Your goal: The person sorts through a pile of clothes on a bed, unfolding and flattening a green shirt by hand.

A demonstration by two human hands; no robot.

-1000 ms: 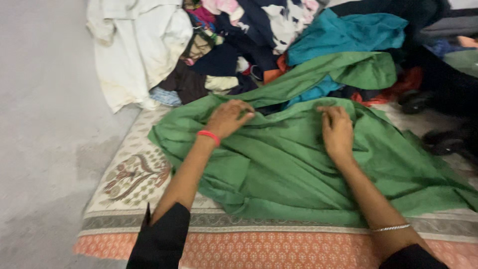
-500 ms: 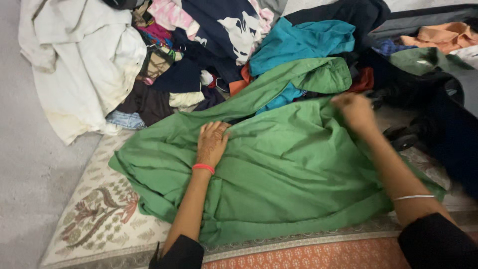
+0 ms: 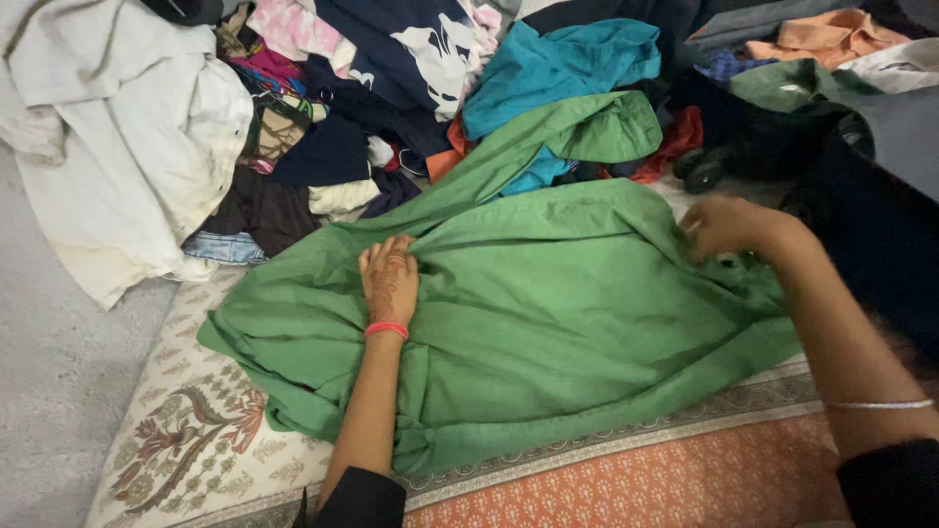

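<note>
A large green garment (image 3: 548, 313) lies spread on a patterned mat (image 3: 196, 430). One green sleeve (image 3: 577, 132) stretches up into the clothes pile. My left hand (image 3: 389, 279), with a red band at the wrist, pinches the garment's upper edge near the collar. My right hand (image 3: 729, 227), a thin silver bangle on its forearm, grips the garment's right edge, where the cloth is bunched.
A heap of clothes lies behind: a white garment (image 3: 137, 147) at left, a navy printed piece (image 3: 411, 49), a teal piece (image 3: 558, 64), orange and dark items at right. Grey floor (image 3: 49, 372) borders the mat on the left.
My right hand has slid right and down along the garment's edge, pulling the cloth flatter. My left hand stays at the collar. The view has shifted slightly upward.
</note>
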